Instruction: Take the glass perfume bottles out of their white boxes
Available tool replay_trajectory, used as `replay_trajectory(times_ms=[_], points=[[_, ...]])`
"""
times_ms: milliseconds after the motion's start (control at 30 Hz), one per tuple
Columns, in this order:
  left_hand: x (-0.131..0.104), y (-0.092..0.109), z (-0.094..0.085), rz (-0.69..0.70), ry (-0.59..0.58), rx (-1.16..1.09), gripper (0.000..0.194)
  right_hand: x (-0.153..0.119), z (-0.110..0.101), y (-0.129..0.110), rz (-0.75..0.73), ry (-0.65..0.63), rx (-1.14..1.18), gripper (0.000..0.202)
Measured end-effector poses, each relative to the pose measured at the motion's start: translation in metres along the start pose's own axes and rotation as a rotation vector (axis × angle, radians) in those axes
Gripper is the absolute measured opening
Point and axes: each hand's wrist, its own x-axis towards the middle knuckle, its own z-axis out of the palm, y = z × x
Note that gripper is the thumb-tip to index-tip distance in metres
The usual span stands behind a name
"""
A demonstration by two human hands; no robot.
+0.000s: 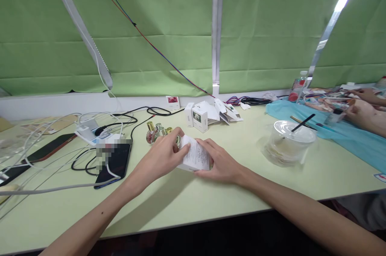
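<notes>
A small white box [195, 155] with fine print on its face is held up over the front-middle of the table. My left hand [169, 149] grips its left side, with the thumb on the printed face. On the box's right side, my right hand [218, 161] has its fingers closed round the edge. Just behind my left hand stand several small glass bottles [150, 133] with gold and pale green caps, partly hidden by that hand. White cartons [200, 118], some upright and some flattened, are grouped further back. One small box [173, 102] with a red picture leans near the wall.
Chargers and white cables [87, 133] tangle at left around a phone [116, 163]. A lidded clear plastic tub [291, 143] stands at right. Beyond it are a blue cloth [340, 127], a bottle [298, 87] and another person's hands [362, 109]. The table's front edge is close.
</notes>
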Motion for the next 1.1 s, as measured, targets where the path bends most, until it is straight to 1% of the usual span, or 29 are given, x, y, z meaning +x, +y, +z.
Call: replay_trajectory(times_ms=[100,200,300,400,500,600,767,933,1100], points=[[0.000,-0.002,0.000,-0.088,-0.060,-0.187,0.032,0.000,0.000,0.004,-0.005,0.002,0.050,0.096],[-0.001,-0.007,0.000,-0.148,-0.120,-0.391,0.039,0.002,-0.002,0.008,0.040,-0.030,0.155,0.098],[-0.003,-0.011,-0.002,-0.194,-0.123,-0.527,0.043,0.004,-0.005,0.011,0.094,-0.082,0.258,0.101],[-0.006,-0.017,-0.002,-0.213,-0.131,-0.618,0.047,0.003,-0.006,0.014,0.098,-0.127,0.268,0.104],[-0.013,-0.028,0.000,-0.218,-0.159,-0.623,0.049,0.002,-0.006,0.016,0.071,-0.149,0.238,0.100],[-0.024,-0.043,0.006,-0.228,-0.199,-0.597,0.045,0.002,-0.006,0.017,0.049,-0.153,0.226,0.093],[-0.040,-0.061,0.019,-0.289,-0.224,-0.521,0.037,0.003,-0.005,0.016,0.043,-0.171,0.202,0.093],[-0.041,-0.064,0.028,-0.290,-0.242,-0.501,0.034,0.002,-0.004,0.016,0.018,-0.182,0.183,0.091],[-0.041,-0.063,0.031,-0.320,-0.273,-0.539,0.035,0.002,-0.004,0.019,0.038,-0.213,0.201,0.094]])
